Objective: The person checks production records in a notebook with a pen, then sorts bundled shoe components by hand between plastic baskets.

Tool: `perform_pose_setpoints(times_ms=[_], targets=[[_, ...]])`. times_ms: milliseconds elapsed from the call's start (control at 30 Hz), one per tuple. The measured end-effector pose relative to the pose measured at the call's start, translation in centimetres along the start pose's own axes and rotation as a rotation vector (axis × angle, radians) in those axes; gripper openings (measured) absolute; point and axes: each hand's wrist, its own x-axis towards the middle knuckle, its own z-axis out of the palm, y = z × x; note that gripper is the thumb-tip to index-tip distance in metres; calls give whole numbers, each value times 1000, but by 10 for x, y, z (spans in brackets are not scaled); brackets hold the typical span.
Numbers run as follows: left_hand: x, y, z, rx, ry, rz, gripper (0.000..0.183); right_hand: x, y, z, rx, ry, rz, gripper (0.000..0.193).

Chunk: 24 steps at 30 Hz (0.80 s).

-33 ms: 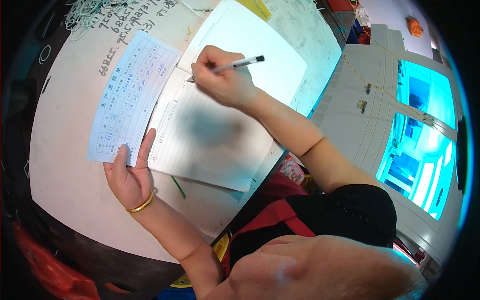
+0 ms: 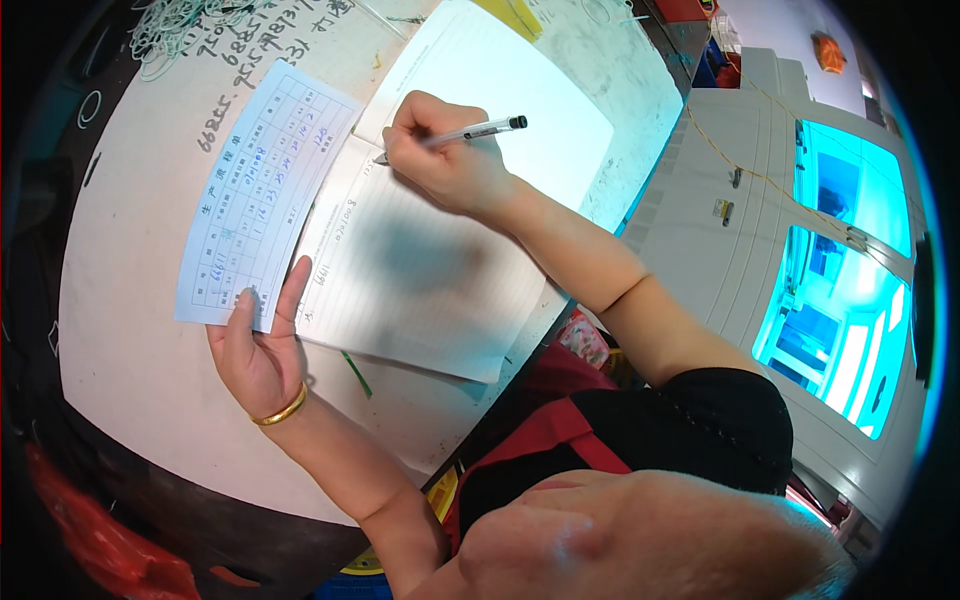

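Note:
An open lined notebook (image 2: 420,270) lies on a white table (image 2: 130,370). My right hand (image 2: 440,160) grips a white pen (image 2: 480,130) with a black cap end, its tip touching the top of the notebook's near page. A pale blue form sheet (image 2: 265,190) with a printed grid and handwritten entries lies left of the notebook, overlapping its edge. My left hand (image 2: 262,350) holds the sheet's lower edge, the thumb stretched out beside the notebook page. A gold bangle (image 2: 280,410) circles that wrist.
Handwriting covers the tabletop at the far side, beside a tangle of pale cord (image 2: 170,25). A thin green stick (image 2: 357,375) pokes out under the notebook. A white cabinet with glowing cyan windows (image 2: 840,270) stands to the right. Red material (image 2: 90,540) lies at lower left.

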Motion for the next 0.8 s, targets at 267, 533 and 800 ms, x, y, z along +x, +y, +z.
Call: perform_pose_setpoints(times_ms=[267,533,800], targets=[[2,0,1,7,6,2,45,0,-1,2,-24,24,-22,19],[-1,0,6,21,-6,17,46,0,12,-4,528,122,123,17],[-7,5,9,245,83,197,53,17,12,-25,842,-53,296,24]])
